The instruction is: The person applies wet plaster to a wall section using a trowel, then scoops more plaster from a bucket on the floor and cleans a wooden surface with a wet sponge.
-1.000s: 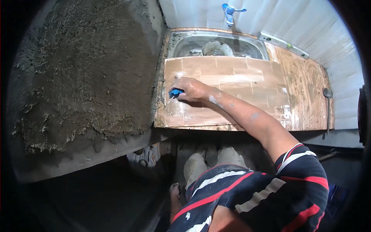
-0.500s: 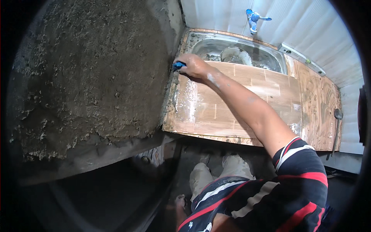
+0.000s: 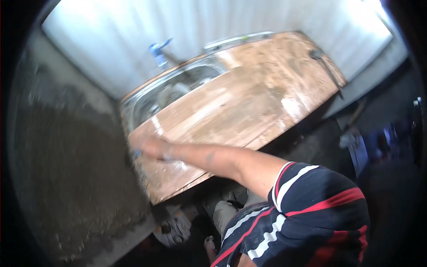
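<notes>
My right hand [image 3: 150, 148] reaches across to the left edge of a brown, wet-looking countertop [image 3: 231, 111], where the counter meets a rough grey plastered wall [image 3: 75, 178]. The fingers are closed on a small blue thing [image 3: 137, 154] that presses against that edge. The hand is blurred by motion, so the blue thing's shape is unclear. My arm comes out of a dark sleeve with red and white stripes [image 3: 307, 196]. My left hand is out of view.
A steel sink [image 3: 173, 91] is set in the counter's far left end, below a blue tap [image 3: 158, 50] on the white wall [image 3: 200, 22]. A long level [image 3: 235, 41] lies along the back edge and a dark-handled tool [image 3: 328, 69] at the right end. Dusty shoes [image 3: 178, 227] show below the counter.
The view has swung and tilted. My right hand slid with the blue thing from the corner by the sink back along the counter's left edge toward me.
</notes>
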Motion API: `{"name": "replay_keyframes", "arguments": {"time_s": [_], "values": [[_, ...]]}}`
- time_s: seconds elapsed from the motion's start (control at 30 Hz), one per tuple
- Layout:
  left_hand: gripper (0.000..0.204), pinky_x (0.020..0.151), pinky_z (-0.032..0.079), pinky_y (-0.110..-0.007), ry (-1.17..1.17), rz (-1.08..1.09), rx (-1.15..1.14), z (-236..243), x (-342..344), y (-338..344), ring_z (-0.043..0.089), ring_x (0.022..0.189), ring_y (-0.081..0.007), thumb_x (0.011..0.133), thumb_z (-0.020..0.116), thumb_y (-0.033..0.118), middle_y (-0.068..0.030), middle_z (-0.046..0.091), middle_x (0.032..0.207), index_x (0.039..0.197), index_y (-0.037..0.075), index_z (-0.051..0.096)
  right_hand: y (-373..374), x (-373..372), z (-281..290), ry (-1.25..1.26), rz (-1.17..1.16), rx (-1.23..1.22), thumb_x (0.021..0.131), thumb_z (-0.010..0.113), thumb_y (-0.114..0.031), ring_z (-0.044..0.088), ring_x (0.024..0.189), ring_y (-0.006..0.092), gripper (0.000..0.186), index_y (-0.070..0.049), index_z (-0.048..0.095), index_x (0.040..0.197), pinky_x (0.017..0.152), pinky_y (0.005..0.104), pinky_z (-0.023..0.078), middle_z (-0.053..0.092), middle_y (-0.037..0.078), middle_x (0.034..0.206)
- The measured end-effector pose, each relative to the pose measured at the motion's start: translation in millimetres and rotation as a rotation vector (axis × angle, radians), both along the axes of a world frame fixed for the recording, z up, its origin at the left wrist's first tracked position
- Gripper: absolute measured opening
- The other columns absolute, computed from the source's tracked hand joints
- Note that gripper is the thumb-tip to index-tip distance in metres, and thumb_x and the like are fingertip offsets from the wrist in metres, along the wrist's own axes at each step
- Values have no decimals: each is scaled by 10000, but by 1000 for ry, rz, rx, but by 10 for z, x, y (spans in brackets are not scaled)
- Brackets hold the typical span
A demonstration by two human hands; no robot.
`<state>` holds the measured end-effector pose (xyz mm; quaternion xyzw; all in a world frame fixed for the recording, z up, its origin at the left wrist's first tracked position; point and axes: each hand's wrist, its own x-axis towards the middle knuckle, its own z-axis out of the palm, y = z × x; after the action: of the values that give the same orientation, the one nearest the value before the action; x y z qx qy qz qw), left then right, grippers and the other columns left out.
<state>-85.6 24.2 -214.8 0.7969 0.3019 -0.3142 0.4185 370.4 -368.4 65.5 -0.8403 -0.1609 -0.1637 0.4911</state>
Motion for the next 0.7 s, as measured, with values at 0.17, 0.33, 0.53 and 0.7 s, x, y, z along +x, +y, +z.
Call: {"name": "replay_keyframes", "arguments": {"time_s": [0.17, 0.33, 0.53, 0.7], "values": [[226, 521, 475, -326, 108, -111, -83, -130, 904, 83, 584, 680, -129, 907, 672, 229, -43, 631, 828, 1036, 45, 654, -492, -1273, 313, -112, 329, -174, 775, 616, -75, 586, 880, 389, 158, -49, 635, 929, 764, 477, 475, 628, 171, 898], [258, 526, 475, -324, 310, -209, -438, -286, 1664, -204, 587, 703, -126, 918, 651, 243, -47, 637, 831, 1084, 47, 630, -1779, -3082, 784, 455, 180, 114, 730, 712, -204, 663, 910, 251, 394, -33, 673, 1082, 803, 360, 514, 700, 134, 986], [463, 520, 461, -316, 280, -635, -218, 75, 1671, -1177, 588, 728, -148, 947, 585, 347, -48, 635, 906, 1293, 63, 468, -2549, -5905, 401, 443, -612, 1198, 936, 631, -298, 655, 995, 206, 326, -36, 645, 1129, 765, 346, 566, 673, 121, 1106], [530, 705, 514, -368, 181, -1391, -204, 51, 1241, -1370, 639, 941, -217, 946, 582, 472, -89, 663, 1114, 1270, 55, 530, -2343, -7983, -762, 274, -1037, 1553, 920, 642, -259, 681, 879, 272, 289, -63, 599, 1128, 575, 351, 546, 661, 147, 1090]]}}
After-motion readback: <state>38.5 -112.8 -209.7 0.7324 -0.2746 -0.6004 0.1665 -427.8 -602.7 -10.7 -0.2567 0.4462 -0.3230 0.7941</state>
